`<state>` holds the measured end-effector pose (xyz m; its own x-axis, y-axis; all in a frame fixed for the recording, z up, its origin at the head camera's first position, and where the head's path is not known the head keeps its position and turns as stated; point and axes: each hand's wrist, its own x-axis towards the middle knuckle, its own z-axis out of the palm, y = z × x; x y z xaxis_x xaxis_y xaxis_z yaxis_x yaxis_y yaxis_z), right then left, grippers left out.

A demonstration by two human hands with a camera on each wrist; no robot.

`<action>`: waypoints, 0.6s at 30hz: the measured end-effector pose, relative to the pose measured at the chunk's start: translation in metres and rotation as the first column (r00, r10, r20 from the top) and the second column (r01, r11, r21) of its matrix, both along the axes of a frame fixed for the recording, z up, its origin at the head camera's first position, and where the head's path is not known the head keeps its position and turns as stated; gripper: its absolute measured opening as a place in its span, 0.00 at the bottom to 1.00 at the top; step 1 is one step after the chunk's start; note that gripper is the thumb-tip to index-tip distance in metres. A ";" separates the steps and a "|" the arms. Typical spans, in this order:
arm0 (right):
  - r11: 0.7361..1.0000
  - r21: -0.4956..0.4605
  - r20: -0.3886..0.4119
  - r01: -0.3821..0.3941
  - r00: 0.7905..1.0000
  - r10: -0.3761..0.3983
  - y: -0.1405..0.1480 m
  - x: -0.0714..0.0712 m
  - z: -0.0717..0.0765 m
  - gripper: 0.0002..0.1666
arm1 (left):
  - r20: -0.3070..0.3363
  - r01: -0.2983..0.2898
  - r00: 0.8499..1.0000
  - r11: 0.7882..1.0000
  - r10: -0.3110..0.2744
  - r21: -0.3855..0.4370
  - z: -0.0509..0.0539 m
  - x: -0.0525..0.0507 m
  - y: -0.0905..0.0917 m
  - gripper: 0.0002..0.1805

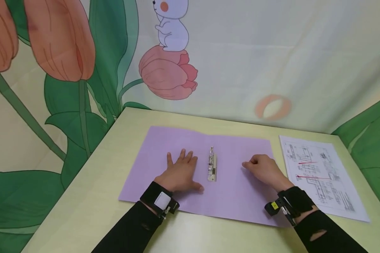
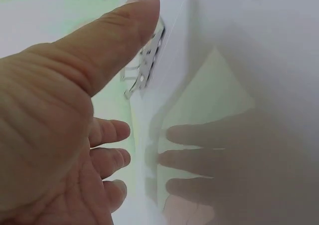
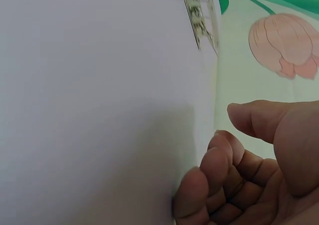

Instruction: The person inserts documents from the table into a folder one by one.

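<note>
A purple file folder lies spread flat on the table. Near its middle fold is a metal lever clip, also partly seen behind the thumb in the left wrist view. My left hand is on the folder's left half, palm down, with its fingers spread to the left of the clip. Over the right half is my right hand, its fingers loosely curled and the thumb apart from them in the right wrist view. Nothing shows between those fingers; the little-finger side appears to touch the folder.
To the folder's right lies a stack of white printed sheets with line drawings and red marks. The pale yellow table ends at a curtain printed with tulips and a white animal.
</note>
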<state>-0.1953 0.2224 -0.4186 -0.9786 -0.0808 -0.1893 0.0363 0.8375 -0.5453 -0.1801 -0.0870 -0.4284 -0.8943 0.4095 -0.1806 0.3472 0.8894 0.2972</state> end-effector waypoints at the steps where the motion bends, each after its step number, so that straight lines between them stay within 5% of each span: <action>1: 1.000 -0.003 -0.005 0.006 1.000 -0.006 0.004 0.001 0.001 0.19 | 0.001 -0.006 1.000 1.000 0.006 0.005 0.001 0.001 -0.003 0.62; 10: 0.999 0.006 -0.012 0.045 0.999 -0.045 0.041 0.010 0.008 0.21 | 0.039 -0.054 0.998 0.998 0.052 0.044 0.003 0.006 -0.018 0.59; 18: 0.999 -0.005 0.024 0.039 0.999 -0.038 0.046 0.018 0.005 0.22 | 0.065 -0.098 0.993 0.995 0.096 0.023 -0.001 0.011 -0.027 0.62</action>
<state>-0.1771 0.2687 -0.4140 -0.9761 -0.0444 -0.2126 0.0817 0.8319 -0.5488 -0.1691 -0.1145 -0.4298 -0.9171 0.3264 -0.2290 0.2390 0.9098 0.3394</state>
